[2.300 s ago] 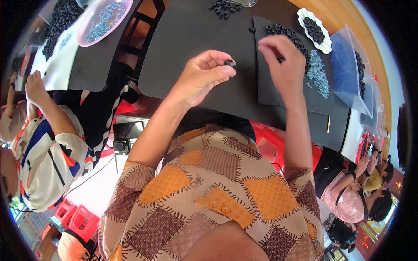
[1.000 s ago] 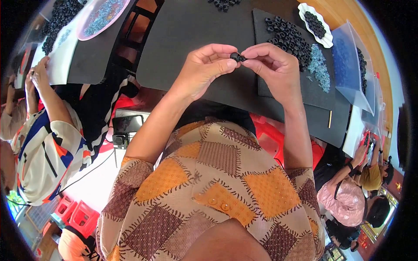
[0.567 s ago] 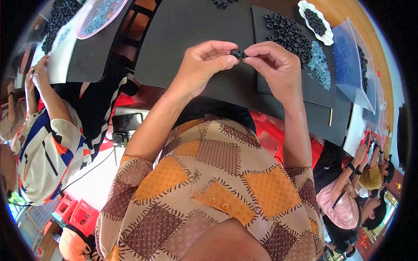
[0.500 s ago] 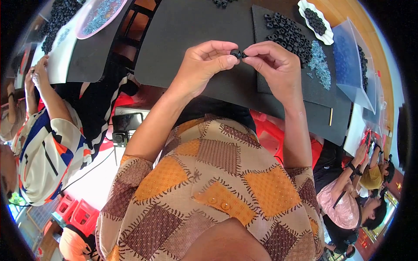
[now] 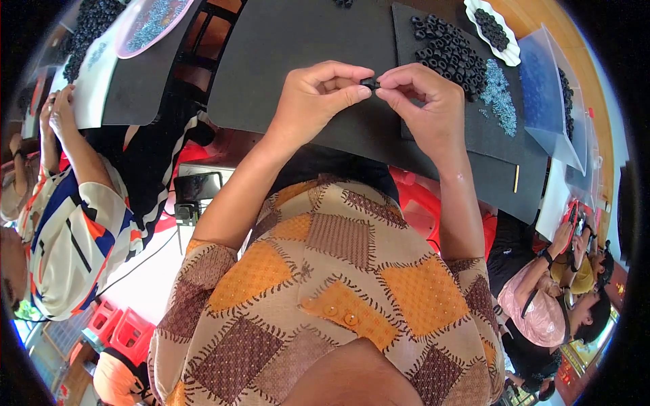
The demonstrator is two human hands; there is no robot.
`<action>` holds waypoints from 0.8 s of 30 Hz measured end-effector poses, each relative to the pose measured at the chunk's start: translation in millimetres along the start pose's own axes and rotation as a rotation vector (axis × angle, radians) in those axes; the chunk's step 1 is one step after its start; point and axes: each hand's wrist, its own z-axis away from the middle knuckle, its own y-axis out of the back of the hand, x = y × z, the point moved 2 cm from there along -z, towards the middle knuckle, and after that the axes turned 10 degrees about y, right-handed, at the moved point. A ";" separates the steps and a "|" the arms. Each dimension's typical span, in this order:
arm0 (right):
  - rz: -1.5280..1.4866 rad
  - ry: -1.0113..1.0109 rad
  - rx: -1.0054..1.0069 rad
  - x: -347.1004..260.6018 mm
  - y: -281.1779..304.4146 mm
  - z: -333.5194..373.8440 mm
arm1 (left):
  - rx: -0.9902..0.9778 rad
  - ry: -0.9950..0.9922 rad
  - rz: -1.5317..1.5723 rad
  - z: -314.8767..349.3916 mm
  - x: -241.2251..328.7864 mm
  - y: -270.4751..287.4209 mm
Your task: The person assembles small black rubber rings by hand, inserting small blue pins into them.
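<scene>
Between the fingertips of my two hands, above the black table [image 5: 298, 34], is a small round black part [image 5: 370, 82]. My left hand [image 5: 318, 95] pinches it between thumb and forefinger. My right hand [image 5: 425, 98] is closed in a pinch against the part's right end; whatever sits in its fingertips is mostly hidden. On a dark mat [image 5: 443, 139] just beyond my right hand lies a heap of black ring-like parts [image 5: 447, 57]. Next to it is a pile of small clear bluish pieces [image 5: 497, 98].
A white fluted dish [image 5: 512, 55] of black parts and a translucent plastic bin [image 5: 545, 95] stand to the right. A thin yellowish stick [image 5: 516, 178] lies near the mat's edge. Co-workers sit on both sides; a pink-rimmed bowl [image 5: 122, 51] is at the left table.
My fingertips have come closer together around the black part, so less of it shows. Both hands otherwise stay in nearly the same place.
</scene>
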 end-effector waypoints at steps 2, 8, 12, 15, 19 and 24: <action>-0.015 -0.012 -0.001 2.8 -1.2 1.8 | -0.003 -0.018 -0.004 0.4 -2.6 0.7; -0.133 -0.132 0.001 11.8 -2.2 6.3 | -0.010 -0.059 -0.038 0.2 0.6 2.1; -0.234 -0.210 -0.015 15.6 -3.5 6.5 | 0.006 -0.019 -0.034 0.5 1.0 2.2; -0.252 -0.235 -0.029 17.7 -4.6 7.3 | -0.008 -0.054 -0.054 0.2 -0.7 4.1; -0.320 -0.284 -0.018 22.6 -12.6 12.4 | -0.002 -0.097 -0.125 1.8 1.5 6.1; -0.441 -0.167 0.079 21.0 -26.5 16.2 | -0.005 -0.154 -0.236 4.9 9.2 10.7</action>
